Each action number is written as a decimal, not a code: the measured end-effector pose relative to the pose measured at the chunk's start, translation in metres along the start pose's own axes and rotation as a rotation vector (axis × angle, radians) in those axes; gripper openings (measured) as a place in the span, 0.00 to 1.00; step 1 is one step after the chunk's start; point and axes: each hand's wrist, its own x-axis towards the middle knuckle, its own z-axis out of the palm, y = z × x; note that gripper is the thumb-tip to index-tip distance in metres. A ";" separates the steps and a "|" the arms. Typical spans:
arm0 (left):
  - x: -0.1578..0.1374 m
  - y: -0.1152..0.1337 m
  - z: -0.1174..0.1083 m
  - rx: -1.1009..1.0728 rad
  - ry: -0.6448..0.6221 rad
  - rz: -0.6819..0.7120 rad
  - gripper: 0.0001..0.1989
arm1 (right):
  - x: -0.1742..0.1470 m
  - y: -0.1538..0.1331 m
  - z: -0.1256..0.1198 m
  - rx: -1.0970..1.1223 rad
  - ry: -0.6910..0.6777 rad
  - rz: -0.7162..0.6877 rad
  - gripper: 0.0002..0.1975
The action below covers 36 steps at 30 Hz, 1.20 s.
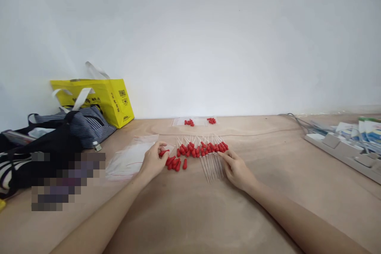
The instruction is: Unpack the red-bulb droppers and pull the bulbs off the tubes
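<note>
My left hand is closed in a pinch on a red rubber dropper bulb, just above the table. Beneath and beside its fingertips lie several loose red bulbs. My right hand reaches in from the right, with thumb and fingertips together at the upper ends of several clear dropper tubes laid side by side. It seems to pinch one tube, though the fingers partly hide it. Just beyond both hands is a row of droppers, red bulbs toward me and clear tubes pointing away.
Clear plastic bags lie left of my left hand. More red-bulbed droppers rest by the wall. A yellow bag, a striped bag and a black bag stand at left. A power strip with cables and packets sits right.
</note>
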 end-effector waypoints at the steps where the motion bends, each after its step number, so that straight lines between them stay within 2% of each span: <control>1: 0.002 -0.003 0.001 -0.004 -0.005 -0.062 0.11 | 0.000 -0.001 0.001 0.015 0.015 0.018 0.17; 5: 0.006 -0.007 0.007 0.032 0.018 -0.163 0.08 | 0.003 -0.002 0.004 0.042 0.077 0.069 0.12; 10: 0.004 0.003 0.015 0.131 -0.008 -0.099 0.08 | 0.006 -0.003 0.015 0.014 0.160 0.025 0.09; 16: 0.001 0.010 0.013 -0.056 -0.078 -0.174 0.16 | 0.007 -0.006 0.027 -0.010 0.176 -0.044 0.10; 22: 0.001 0.006 0.006 -0.164 -0.109 -0.197 0.17 | 0.005 -0.013 0.025 0.002 0.093 0.001 0.09; 25: 0.002 0.001 0.009 -0.201 -0.107 -0.183 0.18 | 0.004 -0.015 0.022 -0.004 0.073 0.012 0.08; 30: 0.003 -0.006 0.015 -0.247 -0.061 -0.122 0.13 | 0.003 -0.016 0.018 -0.058 0.039 0.027 0.07; 33: 0.004 -0.005 0.013 -0.198 -0.057 -0.105 0.12 | 0.004 -0.014 0.013 -0.078 0.036 0.039 0.07; 36: 0.007 0.001 0.010 -0.062 -0.074 -0.029 0.13 | 0.006 -0.009 0.009 -0.086 0.078 0.047 0.09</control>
